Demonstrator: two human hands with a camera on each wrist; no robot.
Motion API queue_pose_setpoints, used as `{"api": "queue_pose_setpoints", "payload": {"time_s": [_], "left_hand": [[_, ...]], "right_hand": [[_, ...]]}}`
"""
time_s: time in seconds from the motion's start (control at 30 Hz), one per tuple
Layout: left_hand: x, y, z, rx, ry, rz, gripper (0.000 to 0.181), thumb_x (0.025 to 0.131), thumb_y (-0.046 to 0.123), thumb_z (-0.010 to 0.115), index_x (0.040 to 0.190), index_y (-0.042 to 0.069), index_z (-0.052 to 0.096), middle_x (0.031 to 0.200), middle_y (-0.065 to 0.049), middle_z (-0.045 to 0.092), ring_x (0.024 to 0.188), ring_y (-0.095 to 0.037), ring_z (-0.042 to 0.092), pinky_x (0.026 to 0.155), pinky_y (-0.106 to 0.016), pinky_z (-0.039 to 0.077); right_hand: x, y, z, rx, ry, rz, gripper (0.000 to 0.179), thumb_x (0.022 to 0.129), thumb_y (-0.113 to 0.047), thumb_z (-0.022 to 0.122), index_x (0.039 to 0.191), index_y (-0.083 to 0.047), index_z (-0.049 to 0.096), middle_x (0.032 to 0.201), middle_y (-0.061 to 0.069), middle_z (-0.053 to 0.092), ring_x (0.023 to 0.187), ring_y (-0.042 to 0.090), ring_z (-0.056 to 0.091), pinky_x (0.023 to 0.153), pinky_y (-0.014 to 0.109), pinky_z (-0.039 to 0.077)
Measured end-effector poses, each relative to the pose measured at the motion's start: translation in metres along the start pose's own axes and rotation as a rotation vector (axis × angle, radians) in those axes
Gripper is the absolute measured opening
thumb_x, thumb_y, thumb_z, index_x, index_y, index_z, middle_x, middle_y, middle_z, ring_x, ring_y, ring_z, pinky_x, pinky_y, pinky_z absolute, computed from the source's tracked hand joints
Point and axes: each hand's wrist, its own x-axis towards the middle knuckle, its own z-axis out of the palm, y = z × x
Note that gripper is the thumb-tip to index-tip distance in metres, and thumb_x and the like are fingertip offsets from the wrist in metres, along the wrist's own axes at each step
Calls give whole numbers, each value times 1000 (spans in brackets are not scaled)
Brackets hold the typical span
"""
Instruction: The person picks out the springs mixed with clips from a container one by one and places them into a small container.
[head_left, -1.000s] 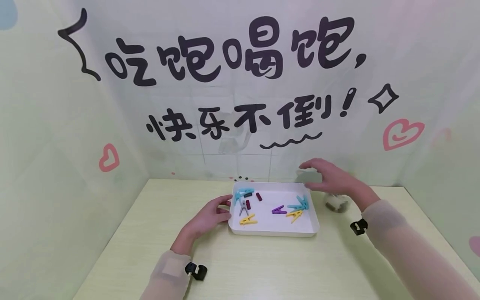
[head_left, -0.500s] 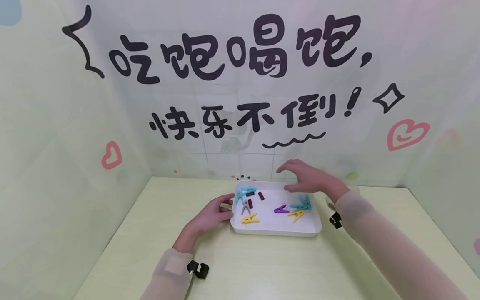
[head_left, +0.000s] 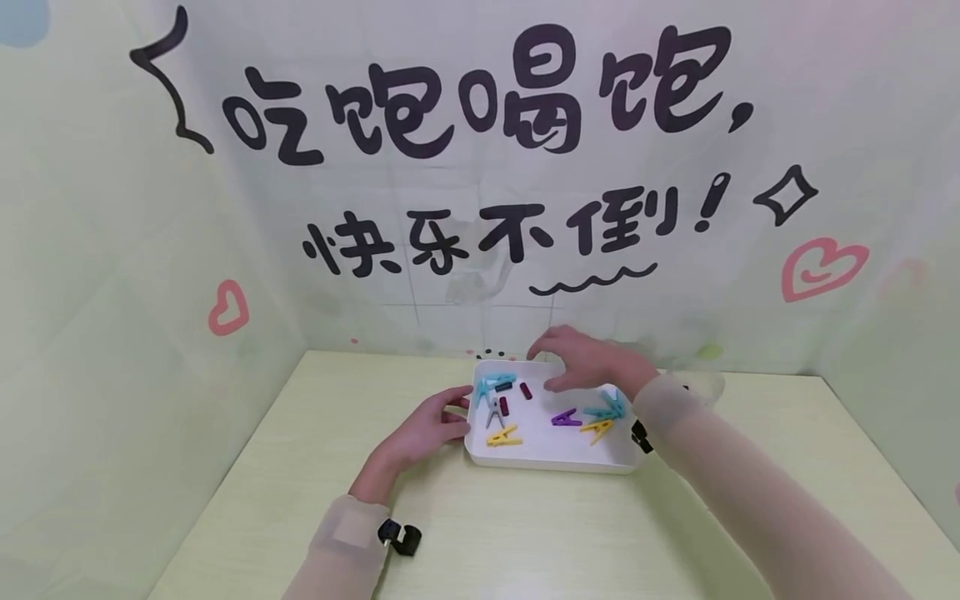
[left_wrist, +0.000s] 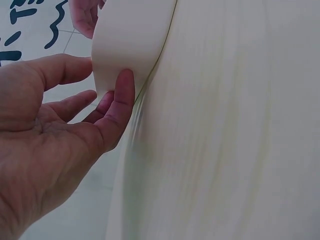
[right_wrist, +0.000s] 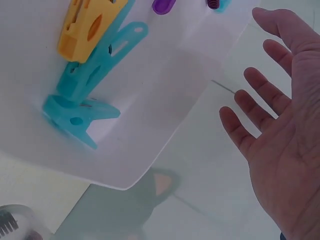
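Nearest, before the tray [head_left: 555,467], both sleeved forearms are stretching forward over the table [head_left: 495,533], the left one angling in from the left, the right one slanting in from the right. The left hand [head_left: 426,429] is touching the tray's left wall with lightly bent fingertips, its fingers parted and relaxed. The tray is sitting on the table, its long axis running left to right. Inside, toward its front wall, a yellow clip [head_left: 497,440] is lying at the left, legs pointing right, while another yellow clip [head_left: 600,427] at the right is pointing its legs leftward and nearward. A purple clip [head_left: 564,420] is lying beside that one, legs pointing right; blue clips are clustering near the tray's right end and far left corner. A grey clip [head_left: 494,408] is pointing its legs toward the front wall, beside small red pieces [head_left: 526,391]. The right hand [head_left: 581,358] is hovering over the tray's far side, fingers and thumb spread well apart. Behind the tray, black lettering [head_left: 397,112] is showing on the backdrop.
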Motion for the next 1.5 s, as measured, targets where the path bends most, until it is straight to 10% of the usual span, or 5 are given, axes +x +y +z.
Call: {"api": "queue_pose_setpoints", "payload": {"time_s": [1.5], "left_hand": [[-2,3,1,-6,4,4,62,101,0,66,159,4,46,139,-15,57,113,-27,63,94,-39,60]], "right_hand": [[26,-8,35,-58,-53,33,26,94,-31,81,120,-30,75,144,2,58,134,26,46,114,51,45]]}}
